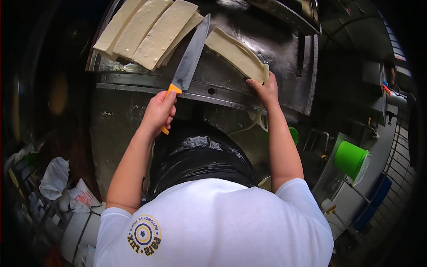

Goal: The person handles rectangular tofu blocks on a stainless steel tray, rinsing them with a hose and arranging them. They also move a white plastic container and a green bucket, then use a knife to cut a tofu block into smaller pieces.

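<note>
Left hand (pixel 158 112) wrapped around the orange handle of a big knife (pixel 191 55), blade lying flat on the metal table (pixel 284 53), tip toward the far edge. Right hand (pixel 263 89) pins a pale slab (pixel 235 53) by its near end, likely steadying it. Cut strips (pixel 147 31) stacked aside, far left. Black bin bag (pixel 195 155) sits below the table edge, probably for trimmings.

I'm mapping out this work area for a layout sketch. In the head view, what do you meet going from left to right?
White plastic bags → stack of pale dough strips → left hand on the yellow knife handle → knife blade → curved dough piece → right hand → green bucket.
</note>
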`<action>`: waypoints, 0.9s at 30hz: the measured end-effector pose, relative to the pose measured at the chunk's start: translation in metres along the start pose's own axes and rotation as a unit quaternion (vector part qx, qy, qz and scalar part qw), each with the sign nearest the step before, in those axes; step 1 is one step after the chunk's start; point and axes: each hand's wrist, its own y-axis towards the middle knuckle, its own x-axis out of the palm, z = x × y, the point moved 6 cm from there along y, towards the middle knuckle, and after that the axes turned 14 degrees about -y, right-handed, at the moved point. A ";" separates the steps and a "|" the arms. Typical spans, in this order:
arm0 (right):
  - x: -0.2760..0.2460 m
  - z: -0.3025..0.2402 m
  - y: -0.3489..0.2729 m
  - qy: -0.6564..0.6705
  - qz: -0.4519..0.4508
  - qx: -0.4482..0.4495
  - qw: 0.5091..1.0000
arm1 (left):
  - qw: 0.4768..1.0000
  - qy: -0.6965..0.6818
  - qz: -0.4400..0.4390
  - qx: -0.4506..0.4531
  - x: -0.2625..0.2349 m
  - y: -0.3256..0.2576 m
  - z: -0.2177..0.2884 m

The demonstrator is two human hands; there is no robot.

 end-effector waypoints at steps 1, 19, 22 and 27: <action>0.000 -0.002 -0.001 -0.014 0.014 -0.014 1.000 | 1.000 -0.001 -0.003 0.000 -0.001 0.001 0.000; -0.002 0.003 -0.002 -0.007 0.054 -0.060 0.997 | 0.995 0.072 -0.056 -0.047 -0.016 -0.002 0.018; -0.002 0.004 -0.001 -0.001 0.043 -0.052 0.998 | 0.992 0.095 -0.062 -0.053 -0.016 -0.001 0.022; -0.002 0.002 -0.003 -0.004 0.054 -0.063 0.997 | 0.988 0.123 -0.072 -0.064 -0.006 -0.004 0.018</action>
